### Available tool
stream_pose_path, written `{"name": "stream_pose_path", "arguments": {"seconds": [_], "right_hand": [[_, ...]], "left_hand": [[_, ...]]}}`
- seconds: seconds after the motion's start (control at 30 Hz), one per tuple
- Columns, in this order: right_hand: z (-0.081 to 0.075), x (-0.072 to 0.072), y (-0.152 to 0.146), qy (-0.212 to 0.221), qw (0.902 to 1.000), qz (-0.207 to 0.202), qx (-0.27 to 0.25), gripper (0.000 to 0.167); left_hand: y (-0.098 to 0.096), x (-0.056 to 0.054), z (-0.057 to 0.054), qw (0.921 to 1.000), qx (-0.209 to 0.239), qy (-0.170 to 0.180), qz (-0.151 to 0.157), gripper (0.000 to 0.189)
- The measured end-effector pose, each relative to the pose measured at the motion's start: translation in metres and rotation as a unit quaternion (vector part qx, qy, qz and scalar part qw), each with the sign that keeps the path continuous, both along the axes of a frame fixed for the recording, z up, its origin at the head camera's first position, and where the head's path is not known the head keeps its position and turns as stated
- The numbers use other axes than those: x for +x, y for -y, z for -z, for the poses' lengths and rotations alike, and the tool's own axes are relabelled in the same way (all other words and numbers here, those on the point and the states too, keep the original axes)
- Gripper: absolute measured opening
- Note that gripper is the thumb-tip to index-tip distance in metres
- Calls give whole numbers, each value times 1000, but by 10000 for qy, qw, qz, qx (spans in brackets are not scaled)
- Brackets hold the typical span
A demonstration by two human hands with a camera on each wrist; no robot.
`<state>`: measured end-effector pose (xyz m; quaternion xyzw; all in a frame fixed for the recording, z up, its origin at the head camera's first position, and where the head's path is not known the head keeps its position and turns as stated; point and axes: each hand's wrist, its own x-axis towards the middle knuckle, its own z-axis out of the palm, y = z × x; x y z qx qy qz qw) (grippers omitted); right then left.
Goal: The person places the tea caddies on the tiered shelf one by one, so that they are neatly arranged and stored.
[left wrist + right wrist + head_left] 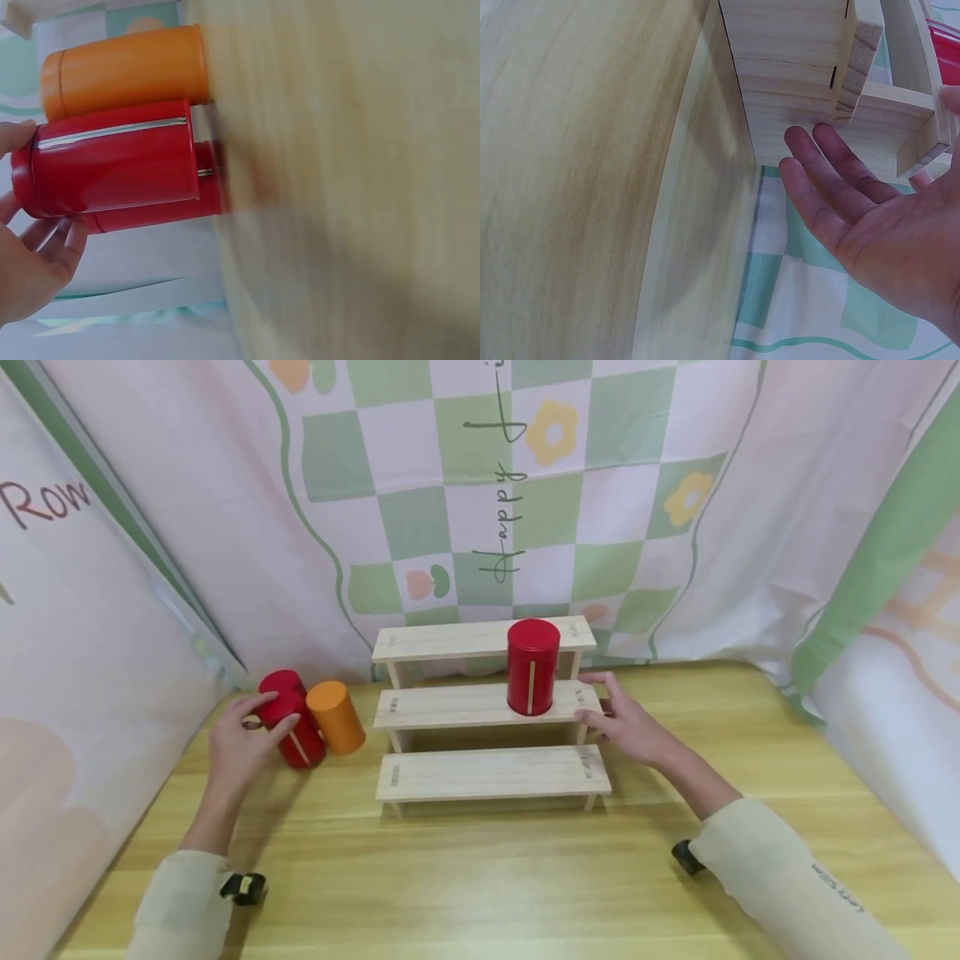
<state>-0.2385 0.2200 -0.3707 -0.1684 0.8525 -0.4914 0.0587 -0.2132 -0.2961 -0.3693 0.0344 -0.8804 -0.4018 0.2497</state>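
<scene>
My left hand (238, 745) grips the top of a red can (302, 739) between thumb and fingers. In the left wrist view this red can (112, 161) hangs slightly above the table, its base apart from the surface. Behind it stands a second red can (282, 681), partly hidden, and beside it an orange can (336, 718). At the right end of the middle step of a three-step wooden shelf (450, 706), my right hand (626, 722) pinches the board with thumb and index finger. The other fingers (829, 176) extend below. A third red can (532, 668) stands upright on that step.
The shelf stands on a wood-grain table (480, 877) against a checkered cloth backdrop (517, 485). Cloth walls (90, 652) also rise at the left and right sides. The top board (450, 641) and lowest board (487, 774) run parallel to the middle one.
</scene>
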Motion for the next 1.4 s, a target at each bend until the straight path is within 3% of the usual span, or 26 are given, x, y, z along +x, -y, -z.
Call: {"name": "stream_pose_path", "arguments": {"seconds": [0.2,0.9,1.17,1.4], "right_hand": [[-1,0,0,-15,10000,19,2,65],[1,0,1,-102,9999,31,90,65],[1,1,0,-71,10000,34,30,65],[3,0,0,-87,10000,29,6,65]], "left_hand": [[-3,1,-9,9999,-18,-131,-23,44],[-2,4,-18,9997,57,-231,-104,45],[-4,8,-29,9993,69,-260,-271,46],[-3,9,-39,9972,76,-655,-364,44]]}}
